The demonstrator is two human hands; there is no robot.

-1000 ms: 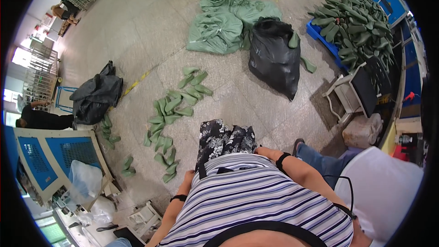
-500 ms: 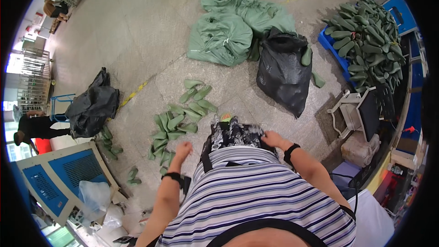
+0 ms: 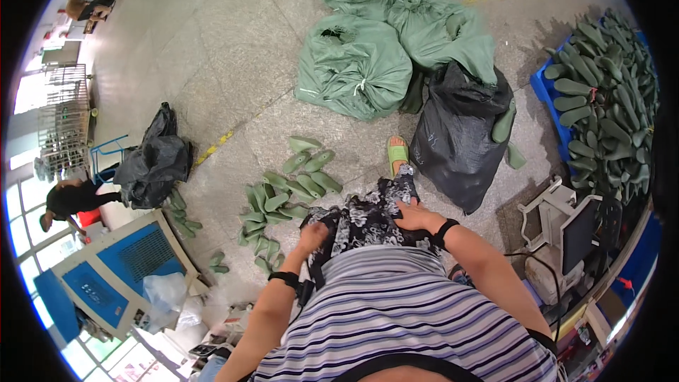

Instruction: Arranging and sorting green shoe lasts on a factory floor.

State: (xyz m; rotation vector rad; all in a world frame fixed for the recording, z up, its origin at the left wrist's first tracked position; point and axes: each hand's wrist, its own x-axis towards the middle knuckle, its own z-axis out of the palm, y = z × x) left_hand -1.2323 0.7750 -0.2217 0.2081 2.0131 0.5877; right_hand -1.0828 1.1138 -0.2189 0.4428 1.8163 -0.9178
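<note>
My left hand [image 3: 313,239] hangs at the left side of my patterned trousers [image 3: 357,223], its fingers loosely curled, with nothing seen in it. On the thigh of the same trousers rests my right hand [image 3: 417,216], flat with its fingers stretched out. My foot in a light green sandal [image 3: 398,158] is forward on the floor. Left of my legs lie several loose green shoe lasts [image 3: 310,185], in a scattered group nearest to my left hand. A full black plastic bag [image 3: 456,145] stands ahead on the right, with a green last [image 3: 503,124] against its side.
Large green sacks [image 3: 353,67] stand behind the black bag. On the right, a blue bin [image 3: 544,92] is heaped with lasts. A pale metal stand [image 3: 541,216] is near my right arm. At left are a draped black bag [image 3: 155,163], a blue-panelled machine [image 3: 138,258] and a bending person [image 3: 71,199].
My sandalled foot has come forward. My right hand has gone from the trousers' side to flat on the thigh; my left hand has moved in against the trousers. The surroundings have shifted in view.
</note>
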